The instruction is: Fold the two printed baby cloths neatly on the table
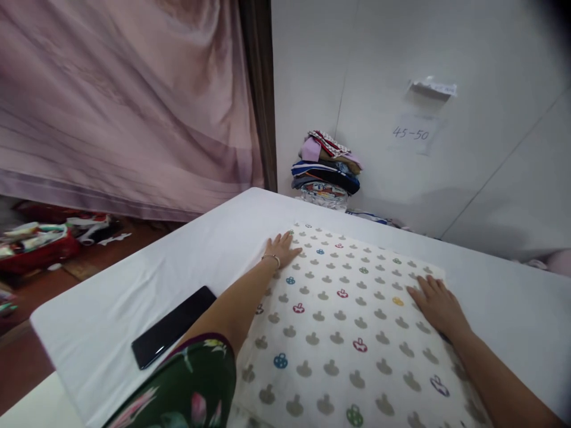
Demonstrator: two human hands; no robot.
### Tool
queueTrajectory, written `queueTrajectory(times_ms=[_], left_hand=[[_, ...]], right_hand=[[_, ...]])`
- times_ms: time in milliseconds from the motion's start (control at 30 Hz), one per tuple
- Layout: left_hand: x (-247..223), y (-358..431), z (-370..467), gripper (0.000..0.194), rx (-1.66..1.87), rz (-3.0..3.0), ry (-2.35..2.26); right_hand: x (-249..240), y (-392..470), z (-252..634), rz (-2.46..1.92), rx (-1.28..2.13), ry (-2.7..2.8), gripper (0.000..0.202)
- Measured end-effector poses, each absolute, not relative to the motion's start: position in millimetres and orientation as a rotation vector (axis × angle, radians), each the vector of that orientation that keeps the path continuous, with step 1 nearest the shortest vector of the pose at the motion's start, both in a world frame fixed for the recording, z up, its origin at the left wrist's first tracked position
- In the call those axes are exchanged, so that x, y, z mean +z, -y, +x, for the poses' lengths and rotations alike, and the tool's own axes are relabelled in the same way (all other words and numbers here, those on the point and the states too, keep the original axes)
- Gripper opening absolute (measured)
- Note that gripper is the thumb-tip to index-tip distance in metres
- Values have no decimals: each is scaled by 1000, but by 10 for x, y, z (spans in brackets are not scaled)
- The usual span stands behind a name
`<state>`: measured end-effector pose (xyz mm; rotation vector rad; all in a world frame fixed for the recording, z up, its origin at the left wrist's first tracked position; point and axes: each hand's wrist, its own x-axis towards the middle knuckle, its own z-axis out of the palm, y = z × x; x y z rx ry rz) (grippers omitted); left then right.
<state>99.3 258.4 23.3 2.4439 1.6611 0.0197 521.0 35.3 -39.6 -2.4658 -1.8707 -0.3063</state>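
A white cloth [348, 321] printed with grey and coloured mushroom shapes lies spread flat on the white table [134, 285]. On its far left edge rests my left hand [282, 249], palm down with the fingers stretched out; a bracelet circles the wrist. My right hand [439, 303] lies flat over the right edge of the cloth, fingers apart. Neither hand grips anything. The near end of the cloth runs out of the bottom of the view.
A black phone [173, 326] lies on the table left of my forearm. Folded clothes [328, 169] are stacked beyond the far edge, against a white wall [401, 47] bearing a paper marked 45-50. A pink curtain [134, 107] hangs at left, above a red container [40, 252] on the floor.
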Motion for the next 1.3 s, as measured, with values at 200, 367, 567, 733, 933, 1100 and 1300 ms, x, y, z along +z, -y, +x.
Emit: queueTrajectory(times_ms=[200, 367, 567, 733, 933, 1100, 1300], left_hand=[[207, -2616, 943, 74, 6, 2426, -1629], [252, -2612, 1034, 75, 27, 2548, -1575], [267, -2857, 1342, 76, 17, 2675, -1478], [147, -3140, 1438, 82, -24, 2515, -1606], [181, -3159, 1419, 81, -35, 2479, -1611], [333, -2830, 1282, 75, -101, 2556, -1563], [316, -1977, 595, 75, -75, 2733, -1297]], right_hand=[[-345, -342, 5204, -2453, -276, 1882, 54], [-243, -430, 5181, -2513, -184, 1873, 56], [-124, -749, 5130, -2512, -228, 1723, 63], [-166, -825, 5192, -2587, -147, 1667, 66], [-93, -842, 5165, -2632, -87, 1620, 69], [53, -586, 4968, -2617, 32, 1659, 64], [46, 437, 4515, -2464, 167, 1789, 65]])
